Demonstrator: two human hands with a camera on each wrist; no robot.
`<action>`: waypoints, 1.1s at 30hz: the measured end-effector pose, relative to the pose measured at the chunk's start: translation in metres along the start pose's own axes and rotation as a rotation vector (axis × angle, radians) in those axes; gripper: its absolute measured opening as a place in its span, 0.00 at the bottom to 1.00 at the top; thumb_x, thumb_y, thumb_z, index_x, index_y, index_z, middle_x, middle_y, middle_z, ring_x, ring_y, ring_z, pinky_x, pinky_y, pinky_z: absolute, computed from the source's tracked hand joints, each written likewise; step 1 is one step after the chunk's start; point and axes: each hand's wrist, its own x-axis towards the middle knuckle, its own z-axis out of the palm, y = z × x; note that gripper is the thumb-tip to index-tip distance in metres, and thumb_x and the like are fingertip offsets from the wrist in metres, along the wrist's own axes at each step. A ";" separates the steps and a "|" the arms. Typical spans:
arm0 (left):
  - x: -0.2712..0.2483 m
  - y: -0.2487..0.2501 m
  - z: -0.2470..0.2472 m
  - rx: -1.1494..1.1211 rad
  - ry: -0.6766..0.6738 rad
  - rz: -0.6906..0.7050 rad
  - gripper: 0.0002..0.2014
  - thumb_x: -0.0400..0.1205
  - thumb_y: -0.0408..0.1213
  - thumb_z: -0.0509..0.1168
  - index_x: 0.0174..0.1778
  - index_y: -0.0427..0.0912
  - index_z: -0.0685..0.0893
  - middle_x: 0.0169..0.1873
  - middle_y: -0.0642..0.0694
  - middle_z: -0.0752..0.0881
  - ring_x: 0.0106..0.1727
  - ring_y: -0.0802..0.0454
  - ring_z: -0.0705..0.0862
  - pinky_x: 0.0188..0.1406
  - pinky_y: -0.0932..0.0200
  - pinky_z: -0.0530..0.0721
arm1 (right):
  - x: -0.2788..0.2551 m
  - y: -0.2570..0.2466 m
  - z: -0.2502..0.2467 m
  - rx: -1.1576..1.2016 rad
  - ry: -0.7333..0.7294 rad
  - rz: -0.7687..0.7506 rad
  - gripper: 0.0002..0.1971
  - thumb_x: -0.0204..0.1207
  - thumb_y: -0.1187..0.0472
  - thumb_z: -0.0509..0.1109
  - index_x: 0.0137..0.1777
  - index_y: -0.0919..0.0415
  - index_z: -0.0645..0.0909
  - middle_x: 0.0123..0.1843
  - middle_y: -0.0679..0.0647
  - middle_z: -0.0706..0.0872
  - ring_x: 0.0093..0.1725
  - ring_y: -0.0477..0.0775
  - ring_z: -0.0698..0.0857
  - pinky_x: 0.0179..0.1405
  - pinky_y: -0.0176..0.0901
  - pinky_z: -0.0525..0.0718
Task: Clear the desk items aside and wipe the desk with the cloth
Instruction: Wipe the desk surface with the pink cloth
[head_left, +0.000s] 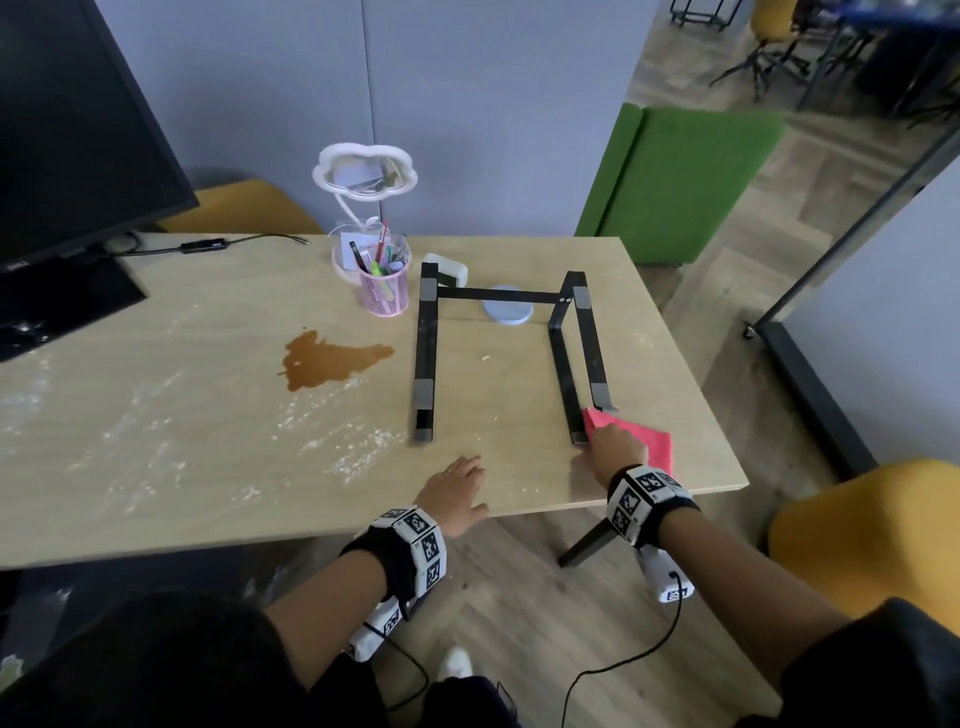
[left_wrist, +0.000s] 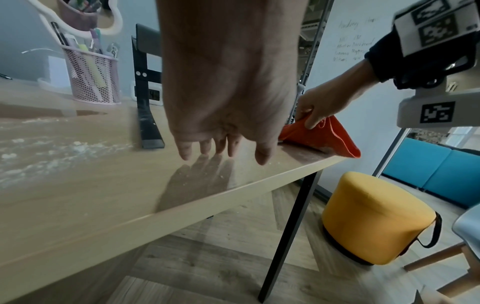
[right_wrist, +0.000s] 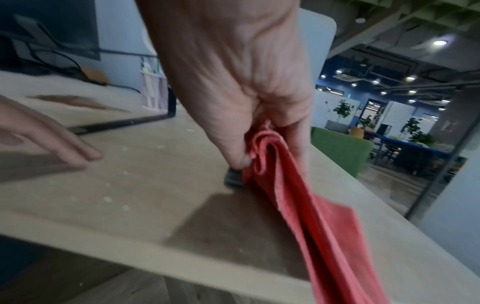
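Red cloth (head_left: 655, 441) is pinched in the right hand (head_left: 617, 451) at the bench's (head_left: 208, 467) near right corner, the brown spill (head_left: 327, 359) lying well off to its left, nearer the flat, spread-fingered left hand (head_left: 453, 491).

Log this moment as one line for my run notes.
right hand: pinches folded red cloth | left hand: open above light wooden desk | brown spill: unwiped | black laptop stand: uncleared

An open-plan office: a desk (head_left: 208, 426) with monitor (head_left: 67, 130), partition panels (head_left: 415, 93), and wheeled chairs (head_left: 769, 47) beyond.
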 end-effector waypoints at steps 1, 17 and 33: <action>-0.002 0.003 -0.003 -0.049 0.014 0.006 0.28 0.86 0.45 0.55 0.81 0.37 0.61 0.84 0.46 0.52 0.85 0.49 0.50 0.82 0.48 0.58 | 0.000 -0.004 -0.004 -0.012 -0.010 -0.007 0.16 0.83 0.65 0.55 0.69 0.64 0.72 0.63 0.59 0.82 0.61 0.57 0.84 0.52 0.43 0.82; -0.043 0.004 -0.002 -1.018 0.290 0.081 0.37 0.76 0.40 0.73 0.78 0.46 0.60 0.64 0.53 0.83 0.66 0.57 0.82 0.71 0.52 0.78 | -0.038 -0.115 -0.040 0.865 -0.279 -0.310 0.25 0.78 0.41 0.62 0.28 0.61 0.77 0.27 0.53 0.81 0.23 0.45 0.79 0.23 0.31 0.78; -0.069 -0.110 -0.056 -1.378 0.230 -0.162 0.16 0.84 0.37 0.58 0.67 0.42 0.77 0.57 0.40 0.85 0.60 0.44 0.85 0.67 0.45 0.81 | -0.069 -0.230 0.004 1.153 -0.307 -0.444 0.48 0.60 0.54 0.73 0.79 0.55 0.52 0.66 0.54 0.74 0.64 0.52 0.78 0.55 0.32 0.81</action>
